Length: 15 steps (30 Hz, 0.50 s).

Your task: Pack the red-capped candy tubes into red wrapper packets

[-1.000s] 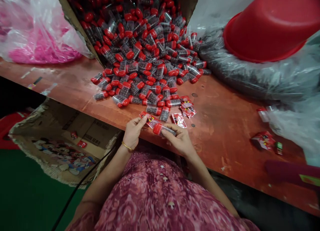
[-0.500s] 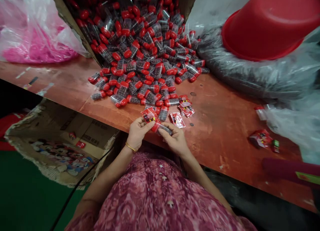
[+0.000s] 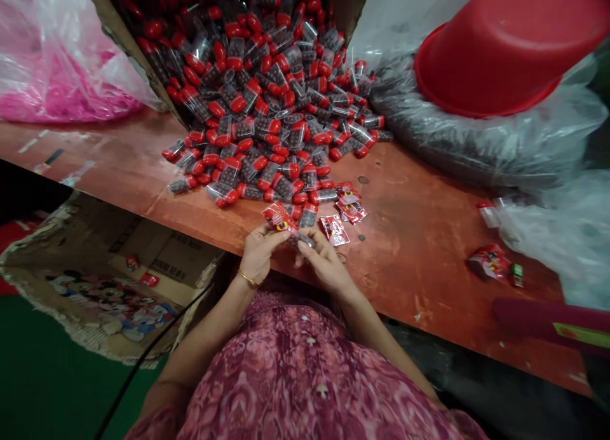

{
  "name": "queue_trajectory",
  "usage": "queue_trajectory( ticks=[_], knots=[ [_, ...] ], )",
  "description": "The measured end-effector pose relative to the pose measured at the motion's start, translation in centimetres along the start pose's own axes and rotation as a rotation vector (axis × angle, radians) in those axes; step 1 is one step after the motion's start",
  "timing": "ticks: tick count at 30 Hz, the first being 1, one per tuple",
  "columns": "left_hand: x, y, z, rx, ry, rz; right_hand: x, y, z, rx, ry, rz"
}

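Note:
My left hand (image 3: 258, 253) pinches a small red printed packet (image 3: 278, 216) near the table's front edge. Between both hands is a small clear tube (image 3: 304, 239) with dark contents, and the fingers of my right hand (image 3: 324, 256) are closed around it. The tube's near end meets the packet's lower edge; whether it is inside the packet I cannot tell. Just beyond the hands lies a heap of similar red-capped tubes (image 3: 281, 154). To the right of my fingers rest several red packets (image 3: 335, 230) on the table.
A tipped carton (image 3: 119, 46) spills the tubes. Below the table's left edge stands an open cardboard box (image 3: 185, 249) with a few packets. A red tub (image 3: 486, 59) sits on a plastic bag (image 3: 476, 151) at right. One red packet (image 3: 490, 262) lies far right.
The tube's red cap, visible between the hands before, is now out of sight beside the packet. My right hand has shifted slightly left. The whole view has moved a little.

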State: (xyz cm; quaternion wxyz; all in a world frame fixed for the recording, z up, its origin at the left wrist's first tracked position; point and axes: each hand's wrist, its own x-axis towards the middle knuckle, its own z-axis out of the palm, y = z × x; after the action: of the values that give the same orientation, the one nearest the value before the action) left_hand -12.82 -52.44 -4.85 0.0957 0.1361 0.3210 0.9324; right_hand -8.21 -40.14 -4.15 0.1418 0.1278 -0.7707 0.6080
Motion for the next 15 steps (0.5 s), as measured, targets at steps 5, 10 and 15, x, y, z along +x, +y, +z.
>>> queue_trajectory(
  ticks=[5,10,15],
  knots=[
    [0.2,-0.3,-0.6,0.019,-0.014,-0.016,0.0,0.1,0.6,-0.007,0.162,-0.058],
    [0.3,0.0,-0.8,0.013,-0.043,0.022,0.5,-0.2,1.5,0.007,0.176,-0.065],
    [0.1,-0.5,-0.1,0.047,-0.042,0.009,0.4,0.3,1.7,-0.057,0.207,-0.086]
  ],
)
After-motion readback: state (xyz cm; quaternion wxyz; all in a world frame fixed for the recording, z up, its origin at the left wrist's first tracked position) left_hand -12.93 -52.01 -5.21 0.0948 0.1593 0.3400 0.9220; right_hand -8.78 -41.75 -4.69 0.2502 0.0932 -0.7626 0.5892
